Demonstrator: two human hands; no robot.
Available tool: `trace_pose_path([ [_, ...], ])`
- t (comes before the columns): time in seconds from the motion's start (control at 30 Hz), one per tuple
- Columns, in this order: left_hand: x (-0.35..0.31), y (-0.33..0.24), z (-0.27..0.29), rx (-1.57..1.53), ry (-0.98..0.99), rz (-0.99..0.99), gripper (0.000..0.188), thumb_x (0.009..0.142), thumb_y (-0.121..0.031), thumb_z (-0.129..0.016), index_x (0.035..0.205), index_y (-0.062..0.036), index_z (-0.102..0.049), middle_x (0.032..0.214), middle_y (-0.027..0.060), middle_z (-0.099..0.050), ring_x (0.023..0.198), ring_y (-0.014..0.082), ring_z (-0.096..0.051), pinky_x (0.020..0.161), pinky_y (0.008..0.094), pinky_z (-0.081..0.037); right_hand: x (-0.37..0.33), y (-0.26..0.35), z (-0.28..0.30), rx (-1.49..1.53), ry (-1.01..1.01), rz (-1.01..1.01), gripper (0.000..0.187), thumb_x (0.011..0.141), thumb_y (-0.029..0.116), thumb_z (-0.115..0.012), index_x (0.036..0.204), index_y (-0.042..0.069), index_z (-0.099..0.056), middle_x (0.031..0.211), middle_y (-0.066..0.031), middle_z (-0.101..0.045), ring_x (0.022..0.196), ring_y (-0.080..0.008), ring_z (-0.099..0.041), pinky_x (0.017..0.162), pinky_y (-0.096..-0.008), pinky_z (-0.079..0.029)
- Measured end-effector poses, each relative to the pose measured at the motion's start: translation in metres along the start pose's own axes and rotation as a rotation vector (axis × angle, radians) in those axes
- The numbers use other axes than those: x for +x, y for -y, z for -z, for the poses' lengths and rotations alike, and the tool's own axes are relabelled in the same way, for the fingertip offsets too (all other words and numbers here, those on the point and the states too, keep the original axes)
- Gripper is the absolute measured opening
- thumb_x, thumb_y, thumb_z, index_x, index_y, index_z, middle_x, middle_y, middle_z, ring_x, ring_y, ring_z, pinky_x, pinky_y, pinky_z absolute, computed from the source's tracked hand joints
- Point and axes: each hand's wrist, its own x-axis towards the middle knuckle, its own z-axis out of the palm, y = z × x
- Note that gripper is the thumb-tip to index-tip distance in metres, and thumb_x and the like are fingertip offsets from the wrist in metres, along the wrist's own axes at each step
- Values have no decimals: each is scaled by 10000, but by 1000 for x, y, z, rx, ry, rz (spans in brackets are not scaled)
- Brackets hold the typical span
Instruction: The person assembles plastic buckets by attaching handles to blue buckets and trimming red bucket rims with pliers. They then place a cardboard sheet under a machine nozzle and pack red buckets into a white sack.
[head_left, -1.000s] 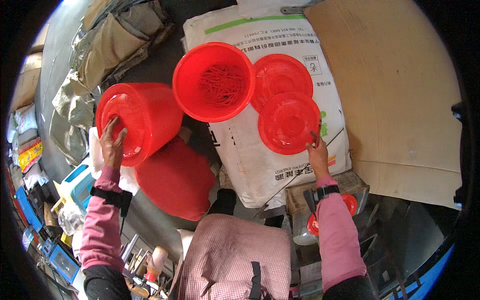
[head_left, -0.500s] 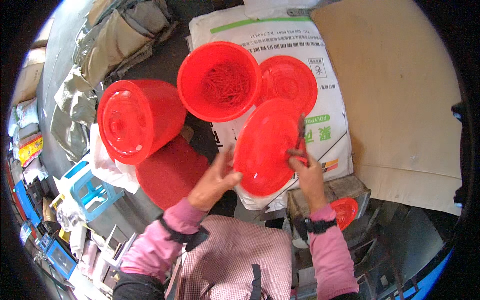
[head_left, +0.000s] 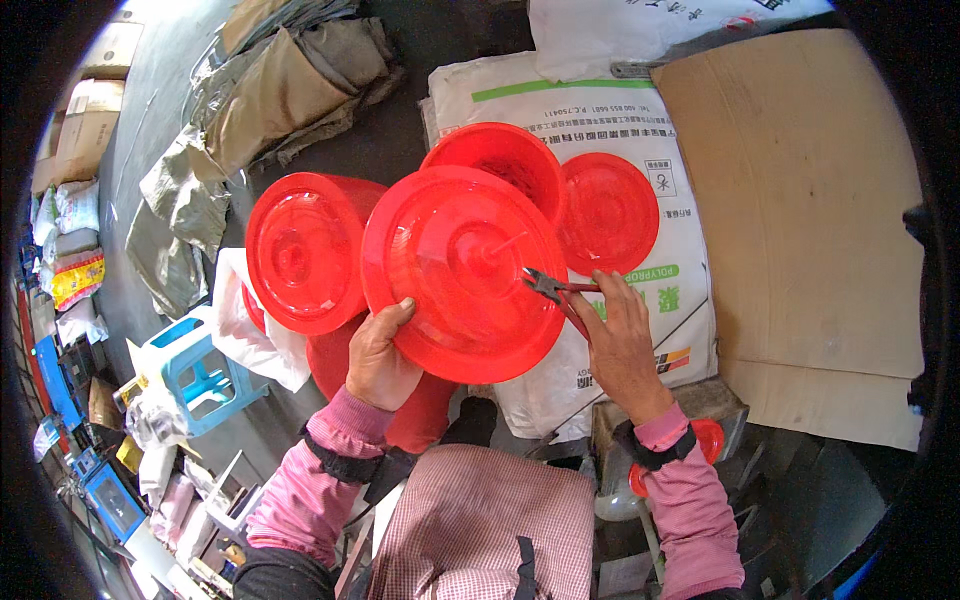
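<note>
My left hand (head_left: 382, 355) grips the lower left rim of a round red plastic lid (head_left: 420, 310), tilted up in front of me. A thin red sprue stands out from the lid's centre. In my right hand (head_left: 625, 350) is a pair of cutting nippers (head_left: 565, 288) with red handles, their jaws over the lid's right part, close to the sprue. Behind the lid, a red bucket (head_left: 465, 145) is partly hidden; thin red scraps show inside. Another red lid (head_left: 610, 210) lies on the white printed sack (head_left: 690, 330) to the right.
More red round ware (head_left: 305, 250) is stacked at the left, beside a blue plastic stool (head_left: 190, 375). A large cardboard sheet (head_left: 800, 220) covers the right side. Crumpled tan sacking (head_left: 270, 100) lies far left. A small red disc (head_left: 708, 440) sits below my right wrist.
The lid has turned to face me and moved left, now in front of the bucket. My left hand has closed on its rim. The nippers have swung to point left at the lid.
</note>
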Motion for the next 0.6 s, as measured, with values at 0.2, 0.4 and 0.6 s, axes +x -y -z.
trace_pose_path([
  [0.2, -3, -9, -6, 82, -38, -2, 356, 955, -81, -502, 1304, -9, -495, 1285, 120, -591, 1173, 261, -577, 1031, 430, -452, 32, 3, 4, -27, 44, 51, 501, 801, -7, -565, 1283, 128, -561, 1384, -204, -405, 1303, -413, -383, 1081, -550, -316],
  [0.4, -2, -18, -16, 154, -46, 23, 366, 936, -47, -534, 1300, -29, -503, 1270, 104, -599, 1143, 248, -593, 1016, 427, -464, 45, -2, 21, -70, 93, 140, 551, 763, -42, -584, 1280, 146, -560, 1402, -198, -399, 1325, -394, -364, 1098, -548, -288],
  [0.6, -2, -20, -28, 222, -21, -48, 345, 932, -45, -555, 1275, -24, -516, 1245, 99, -606, 1120, 237, -603, 971, 397, -492, 56, 1, 19, 13, 87, 166, 565, 757, -29, -584, 1294, 141, -545, 1316, -185, -444, 1223, -386, -428, 1015, -543, -349],
])
